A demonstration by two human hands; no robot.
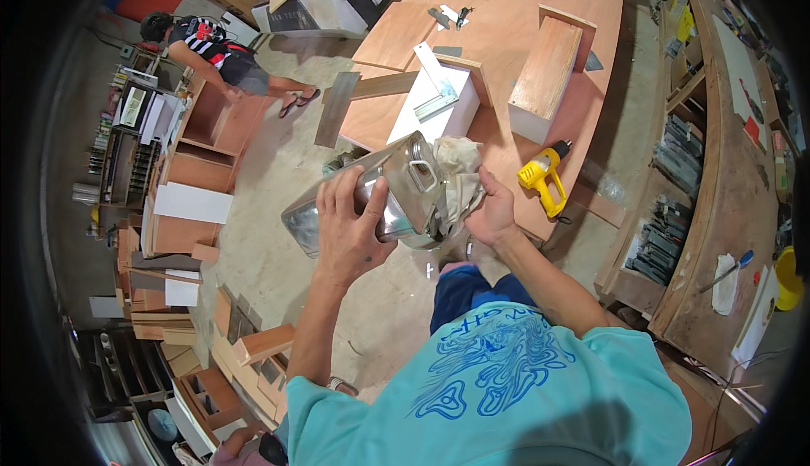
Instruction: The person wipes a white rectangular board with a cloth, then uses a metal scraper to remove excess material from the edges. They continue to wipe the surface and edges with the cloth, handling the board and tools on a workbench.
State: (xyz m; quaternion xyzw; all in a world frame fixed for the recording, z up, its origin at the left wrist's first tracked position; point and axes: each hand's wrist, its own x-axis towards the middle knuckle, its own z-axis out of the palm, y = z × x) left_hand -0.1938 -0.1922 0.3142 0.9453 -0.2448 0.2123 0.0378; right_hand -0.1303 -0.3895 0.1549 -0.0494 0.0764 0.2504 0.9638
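A shiny rectangular metal can with a wire handle is held tilted above the floor, at the table's near edge. My left hand grips its side, fingers spread around the metal. In my right hand is a crumpled whitish rag, pressed against the can's right end, where it covers part of the opening. Just right of this hand, a yellow heat gun lies on the wooden table.
A white-sided box carrying a metal square stands beyond the can; a wooden box is beside it. A person bends over a wooden cabinet at far left. A workbench with tools runs along the right.
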